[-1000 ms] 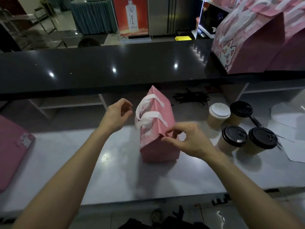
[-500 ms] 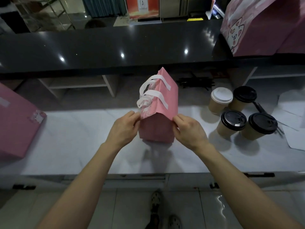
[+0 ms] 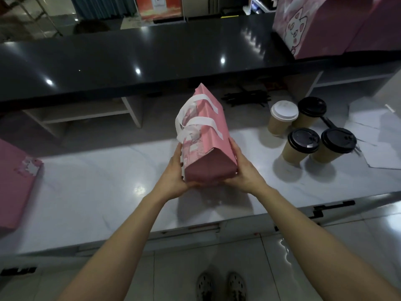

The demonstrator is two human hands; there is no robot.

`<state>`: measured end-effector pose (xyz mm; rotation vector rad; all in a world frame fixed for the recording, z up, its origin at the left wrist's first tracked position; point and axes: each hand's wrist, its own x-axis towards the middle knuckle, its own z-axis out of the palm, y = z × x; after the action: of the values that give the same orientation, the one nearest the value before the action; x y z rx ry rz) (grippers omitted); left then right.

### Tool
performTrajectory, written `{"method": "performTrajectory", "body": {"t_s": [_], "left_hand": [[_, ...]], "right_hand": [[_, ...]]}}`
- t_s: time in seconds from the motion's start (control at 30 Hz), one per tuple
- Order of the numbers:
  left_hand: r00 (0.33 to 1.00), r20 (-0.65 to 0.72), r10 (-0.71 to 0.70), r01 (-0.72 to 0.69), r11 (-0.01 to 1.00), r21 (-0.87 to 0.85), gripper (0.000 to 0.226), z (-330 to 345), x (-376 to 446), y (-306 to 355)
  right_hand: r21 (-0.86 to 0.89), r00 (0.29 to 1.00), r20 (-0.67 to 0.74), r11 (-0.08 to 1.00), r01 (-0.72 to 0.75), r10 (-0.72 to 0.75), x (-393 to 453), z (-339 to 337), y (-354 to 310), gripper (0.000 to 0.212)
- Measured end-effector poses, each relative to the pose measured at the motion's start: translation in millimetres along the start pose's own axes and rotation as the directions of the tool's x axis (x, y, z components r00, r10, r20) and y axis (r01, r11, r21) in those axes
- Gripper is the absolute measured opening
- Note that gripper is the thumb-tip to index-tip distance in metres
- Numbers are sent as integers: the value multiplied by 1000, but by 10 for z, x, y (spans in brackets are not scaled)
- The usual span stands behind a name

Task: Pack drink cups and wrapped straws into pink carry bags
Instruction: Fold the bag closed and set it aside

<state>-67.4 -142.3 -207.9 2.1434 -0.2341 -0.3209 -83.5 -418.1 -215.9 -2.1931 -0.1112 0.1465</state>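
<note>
A: Where was the pink carry bag [image 3: 205, 135], and how was it supported?

B: It was held between both hands above the white surface [image 3: 91, 192], near the middle of the view, tilted so that its darker pink end panel faced the camera. Its white handles [image 3: 195, 124] lay folded across the upper face.

A: What was the state of the fingers?

B: The left hand [image 3: 175, 174] pressed against the bag's left side and under its near end, fingers lying along the paper. The right hand [image 3: 240, 172] did the same on the right side, fingers [image 3: 233, 148] extended up the wall. Both hands grasped the bag between them; neither was clenched.

A: Where were the drink cups?

B: Four paper cups stood on the surface to the right of the bag, close together: one white-lidded cup [image 3: 282, 117] and three black-lidded cups [image 3: 302, 144]. Black wrapped straws [image 3: 245, 98] lay in a loose pile behind them, under the overhang of the black counter [image 3: 130, 61].

A: What else appeared?

B: A larger pink bag with a cat print [image 3: 325, 29] stood on the black counter at upper right. Another pink bag [image 3: 15, 183] lay at the left edge of the surface.
</note>
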Motion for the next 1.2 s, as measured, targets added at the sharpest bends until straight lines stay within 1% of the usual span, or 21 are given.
{"method": "performTrajectory", "body": {"t_s": [0.1, 0.2, 0.3, 0.4, 0.5, 0.6, 0.7, 0.8, 0.87, 0.93, 1.1, 1.2], "left_hand": [[995, -19, 94, -94, 995, -25, 147, 23, -24, 64], [989, -19, 148, -149, 987, -64, 142, -92, -177, 208], [974, -33, 222, -224, 971, -77, 137, -262, -307, 445], [955, -34, 294, -295, 955, -34, 132, -444, -329, 752], [919, -63, 390, -389, 921, 26, 127, -589, -218, 1101], [886, -124, 446, -434, 894, 113, 136, -723, 15, 1466], [847, -162, 507, -481, 859, 174, 147, -846, 357, 1828], [805, -165, 569, -542, 820, 183, 143, -889, 746, 2141], [803, -171, 571, -542, 818, 190, 141, -851, 1019, 2311], [811, -181, 556, -526, 829, 189, 141, -792, 1287, 2438], [818, -213, 535, -505, 844, 181, 140, -591, 1948, 2623], [873, -207, 441, -404, 893, 200, 139, -408, 2234, 2661]], "right_hand": [[-24, 999, -48, 1000, 21, -22, -32, -4, -153, 137], [-26, 996, -60, 998, 59, -61, -207, -87, -332, 136], [-18, 988, -121, 995, 96, -97, -380, -207, -564, 138], [-46, 975, -176, 991, 126, -133, -441, -442, -825, 140], [-70, 952, -228, 979, 191, -202, -404, -787, -1050, 137], [-109, 917, -283, 959, 262, -282, -248, -1171, -1256, 133], [-133, 896, -318, 950, 283, -311, 32, -1540, -1381, 130], [-97, 886, -312, 939, 329, -343, 363, -1882, -1373, 125], [-87, 882, -302, 932, 353, -362, 592, -2105, -1314, 120], [-92, 885, -300, 934, 345, -356, 811, -2302, -1241, 117], [-113, 889, -298, 937, 330, -348, 1314, -2715, -984, 116], [-118, 919, -258, 954, 276, -297, 1549, -2831, -805, 114]]}}
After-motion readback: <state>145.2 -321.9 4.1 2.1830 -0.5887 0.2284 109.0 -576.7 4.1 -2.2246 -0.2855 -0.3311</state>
